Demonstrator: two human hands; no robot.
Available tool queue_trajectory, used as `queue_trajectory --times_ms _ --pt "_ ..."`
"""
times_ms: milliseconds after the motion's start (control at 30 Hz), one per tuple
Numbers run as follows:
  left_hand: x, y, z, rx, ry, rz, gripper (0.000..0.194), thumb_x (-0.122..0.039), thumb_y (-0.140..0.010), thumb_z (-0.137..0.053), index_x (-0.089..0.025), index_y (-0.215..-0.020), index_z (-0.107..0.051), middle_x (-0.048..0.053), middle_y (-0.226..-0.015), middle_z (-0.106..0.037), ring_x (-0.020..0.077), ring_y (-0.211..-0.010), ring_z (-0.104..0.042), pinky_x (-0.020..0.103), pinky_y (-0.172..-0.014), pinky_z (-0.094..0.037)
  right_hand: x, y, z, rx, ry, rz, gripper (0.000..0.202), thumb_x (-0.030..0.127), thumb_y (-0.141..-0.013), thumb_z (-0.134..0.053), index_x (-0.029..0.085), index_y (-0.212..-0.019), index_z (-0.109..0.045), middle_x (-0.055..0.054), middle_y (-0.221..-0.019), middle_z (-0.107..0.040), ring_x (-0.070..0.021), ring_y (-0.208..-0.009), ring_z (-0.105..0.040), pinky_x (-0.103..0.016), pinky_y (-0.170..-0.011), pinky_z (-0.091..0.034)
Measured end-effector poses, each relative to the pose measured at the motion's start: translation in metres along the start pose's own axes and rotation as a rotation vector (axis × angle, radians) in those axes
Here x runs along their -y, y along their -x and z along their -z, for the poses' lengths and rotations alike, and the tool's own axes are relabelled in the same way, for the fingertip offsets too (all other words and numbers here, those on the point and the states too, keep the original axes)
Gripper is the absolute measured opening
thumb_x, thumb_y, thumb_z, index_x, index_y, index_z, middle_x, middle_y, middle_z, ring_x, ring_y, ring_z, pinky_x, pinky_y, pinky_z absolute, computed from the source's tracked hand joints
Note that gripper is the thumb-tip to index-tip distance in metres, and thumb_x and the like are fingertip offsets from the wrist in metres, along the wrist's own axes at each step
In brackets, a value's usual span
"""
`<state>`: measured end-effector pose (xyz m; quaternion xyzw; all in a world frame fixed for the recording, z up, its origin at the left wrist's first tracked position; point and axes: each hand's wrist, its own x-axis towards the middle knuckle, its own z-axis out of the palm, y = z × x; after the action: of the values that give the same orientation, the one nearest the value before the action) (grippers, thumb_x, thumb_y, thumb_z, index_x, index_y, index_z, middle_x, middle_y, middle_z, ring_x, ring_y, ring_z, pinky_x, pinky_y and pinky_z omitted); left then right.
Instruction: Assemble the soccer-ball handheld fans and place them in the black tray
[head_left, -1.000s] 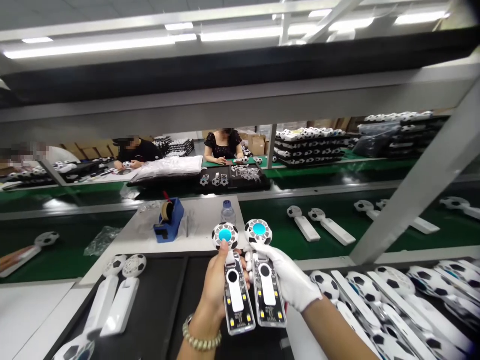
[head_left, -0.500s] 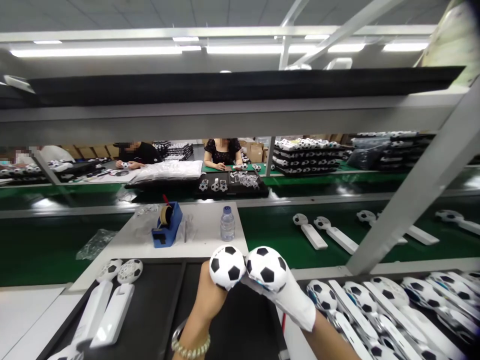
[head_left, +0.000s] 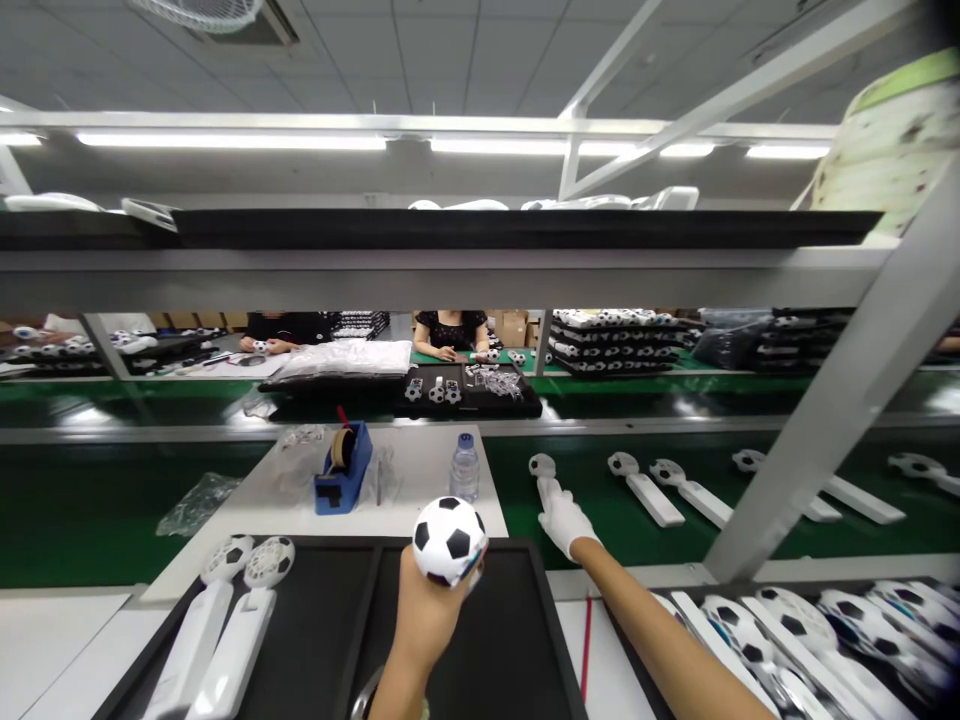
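Note:
My left hand [head_left: 431,610] is closed round a soccer-ball-headed device [head_left: 450,540], its ball end up, above the black tray [head_left: 495,640]. Gloved in white, my right hand [head_left: 566,522] reaches over the green belt [head_left: 495,460] with its fingers on the handle of another ball-headed device [head_left: 542,466]. Two white devices with patterned round heads [head_left: 232,640] lie in the left part of the tray.
A blue tape dispenser [head_left: 345,468] and a water bottle [head_left: 464,468] stand on the white board. More devices [head_left: 652,495] lie on the belt. A full tray [head_left: 795,625] sits at right. A slanted metal post [head_left: 817,390] and an overhead shelf [head_left: 465,285] frame the view.
My right hand has moved away from my left, forward and right onto the belt, where it touches a device. My left hand still holds its device. The view has tilted upward.

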<state>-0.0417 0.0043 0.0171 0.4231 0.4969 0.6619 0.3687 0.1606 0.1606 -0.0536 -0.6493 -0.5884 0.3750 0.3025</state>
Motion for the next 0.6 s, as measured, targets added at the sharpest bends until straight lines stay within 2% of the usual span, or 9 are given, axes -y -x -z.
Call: queue_trajectory --times_ms 67,133,233,300,367,400,467,533,600 --pt "-0.002 -0.002 -0.001 -0.064 -0.012 0.045 0.032 -0.023 -0.056 -0.079 -0.017 -0.084 -0.068 0.009 -0.09 -0.071 0.0276 -0.093 -0.063 0.03 -0.083 -0.048 0.003 0.003 0.0 -0.021 0.057 0.009 0.053 0.024 -0.075 -0.063 0.01 -0.124 -0.045 -0.019 -0.14 -0.028 -0.0388 -0.133 -0.011 -0.059 -0.106 -0.005" --pt "-0.001 -0.004 0.0 -0.077 0.007 0.103 0.034 -0.024 -0.053 -0.081 -0.018 -0.084 -0.067 0.009 -0.093 -0.07 0.0289 -0.1 -0.06 0.032 -0.087 -0.046 0.017 0.015 -0.002 0.026 0.059 0.089 0.054 0.031 -0.078 -0.059 0.007 -0.124 -0.045 -0.021 -0.141 -0.027 -0.0378 -0.135 -0.007 -0.052 -0.108 -0.003" --pt "0.005 -0.005 0.0 -0.031 0.067 0.168 0.041 -0.023 -0.05 -0.082 -0.019 -0.087 -0.065 0.01 -0.098 -0.068 0.0305 -0.11 -0.054 0.033 -0.09 -0.044 0.045 0.054 -0.009 0.264 -0.018 0.266 0.048 0.046 -0.083 -0.049 0.017 -0.121 -0.052 -0.01 -0.13 -0.048 -0.0256 -0.126 -0.036 -0.036 -0.106 -0.027" --pt "0.009 -0.003 -0.002 0.001 0.09 0.152 0.039 -0.023 -0.052 -0.081 -0.02 -0.088 -0.065 0.011 -0.1 -0.067 0.0307 -0.112 -0.052 0.032 -0.09 -0.044 0.061 0.088 -0.015 0.52 -0.082 0.348 0.046 0.04 -0.066 -0.069 0.018 -0.106 -0.062 -0.005 -0.11 -0.063 -0.0226 -0.103 -0.057 -0.029 -0.088 -0.046" --pt "0.011 0.0 -0.005 0.05 0.072 0.123 0.034 -0.027 -0.057 -0.079 -0.019 -0.087 -0.067 0.012 -0.102 -0.066 0.0307 -0.112 -0.051 0.033 -0.093 -0.04 0.07 0.114 -0.019 0.78 -0.311 0.321 0.041 0.029 -0.061 -0.074 0.015 -0.098 -0.063 -0.005 -0.095 -0.067 -0.0204 -0.083 -0.063 -0.03 -0.076 -0.05" --pt "0.011 0.002 -0.006 0.086 0.046 0.123 0.033 -0.029 -0.06 -0.077 -0.018 -0.089 -0.067 0.012 -0.104 -0.065 0.0309 -0.113 -0.05 0.034 -0.096 -0.037 0.072 0.122 -0.019 0.848 -0.414 0.277 0.035 0.026 -0.063 -0.072 0.013 -0.094 -0.062 -0.005 -0.085 -0.068 -0.0185 -0.072 -0.064 -0.029 -0.067 -0.051" --pt "0.009 0.005 -0.007 0.143 -0.028 0.148 0.039 -0.034 -0.065 -0.073 -0.017 -0.1 -0.066 0.014 -0.114 -0.061 0.0312 -0.119 -0.044 0.036 -0.103 -0.027 0.071 0.123 -0.016 0.8 -0.595 0.152 0.02 0.024 -0.069 -0.065 0.012 -0.085 -0.06 -0.003 -0.068 -0.065 -0.0144 -0.056 -0.061 -0.024 -0.054 -0.048" --pt "0.007 0.004 -0.005 0.129 -0.086 0.15 0.049 -0.038 -0.069 -0.069 -0.016 -0.112 -0.061 0.015 -0.125 -0.055 0.031 -0.124 -0.039 0.038 -0.106 -0.02 0.066 0.109 -0.012 0.551 -0.628 0.036 0.015 0.029 -0.075 -0.058 0.014 -0.08 -0.058 -0.001 -0.061 -0.062 -0.0125 -0.052 -0.058 -0.022 -0.048 -0.045" --pt "0.007 -0.002 0.001 0.08 -0.18 0.077 0.049 -0.038 -0.074 -0.063 -0.016 -0.116 -0.057 0.016 -0.129 -0.051 0.0297 -0.125 -0.038 0.038 -0.106 -0.021 0.061 0.088 -0.009 0.305 -0.542 0.002 0.019 0.035 -0.081 -0.054 0.016 -0.083 -0.058 -0.002 -0.069 -0.063 -0.0125 -0.058 -0.059 -0.024 -0.052 -0.047"
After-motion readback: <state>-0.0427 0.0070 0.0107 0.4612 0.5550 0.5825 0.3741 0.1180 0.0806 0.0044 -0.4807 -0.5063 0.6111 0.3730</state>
